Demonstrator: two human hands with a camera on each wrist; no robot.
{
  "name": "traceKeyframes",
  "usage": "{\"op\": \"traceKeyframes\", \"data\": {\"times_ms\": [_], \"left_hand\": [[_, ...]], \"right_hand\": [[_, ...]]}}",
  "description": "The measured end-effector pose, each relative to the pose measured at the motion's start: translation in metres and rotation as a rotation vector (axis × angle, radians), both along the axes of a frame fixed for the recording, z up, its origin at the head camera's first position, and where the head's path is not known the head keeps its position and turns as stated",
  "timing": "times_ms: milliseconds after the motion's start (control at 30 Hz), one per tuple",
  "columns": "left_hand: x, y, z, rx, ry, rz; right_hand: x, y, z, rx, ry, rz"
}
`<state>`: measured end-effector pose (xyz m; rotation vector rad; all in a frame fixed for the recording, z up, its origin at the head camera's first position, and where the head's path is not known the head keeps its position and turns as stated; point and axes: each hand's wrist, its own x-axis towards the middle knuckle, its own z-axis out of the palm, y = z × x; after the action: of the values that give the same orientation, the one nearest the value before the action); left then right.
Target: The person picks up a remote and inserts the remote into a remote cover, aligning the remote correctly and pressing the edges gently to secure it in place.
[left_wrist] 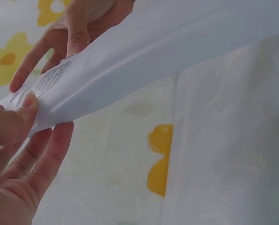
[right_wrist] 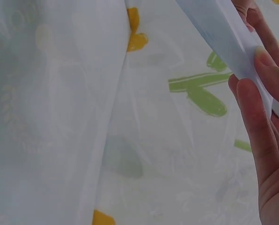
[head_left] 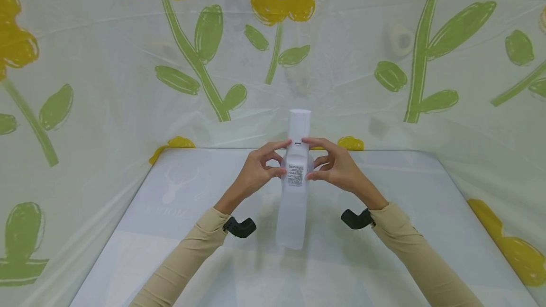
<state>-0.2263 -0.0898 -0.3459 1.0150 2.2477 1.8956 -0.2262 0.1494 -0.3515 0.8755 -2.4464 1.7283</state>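
A long, slim white plastic device (head_left: 292, 217) is held up lengthwise over the table, in the middle of the head view. A printed label (head_left: 295, 174) and a small dark slot (head_left: 297, 143) face the camera. Behind it, rounded translucent edges stick out on both sides. My left hand (head_left: 258, 167) pinches the left edge beside the label between thumb and fingers. Opposite it, my right hand (head_left: 339, 167) grips the right edge the same way. In the left wrist view the device (left_wrist: 130, 65) stretches off to the upper right, and the right wrist view catches its narrow side (right_wrist: 223, 33).
A pale table (head_left: 170, 221) lies under my hands, with a faint deer-head print at its left. Beyond it hangs a whitish sheet (head_left: 341, 70) with yellow flowers and green leaves. Black wrist cameras (head_left: 240, 227) project inward from both cuffs.
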Motion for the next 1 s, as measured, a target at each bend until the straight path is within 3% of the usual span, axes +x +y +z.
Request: {"op": "traceKeyframes", "data": {"times_ms": [1000], "left_hand": [[0.0009, -0.0006, -0.0024, 0.035, -0.016, 0.009]], "right_hand": [[0.0005, 0.0000, -0.0022, 0.000, -0.026, -0.016]]}}
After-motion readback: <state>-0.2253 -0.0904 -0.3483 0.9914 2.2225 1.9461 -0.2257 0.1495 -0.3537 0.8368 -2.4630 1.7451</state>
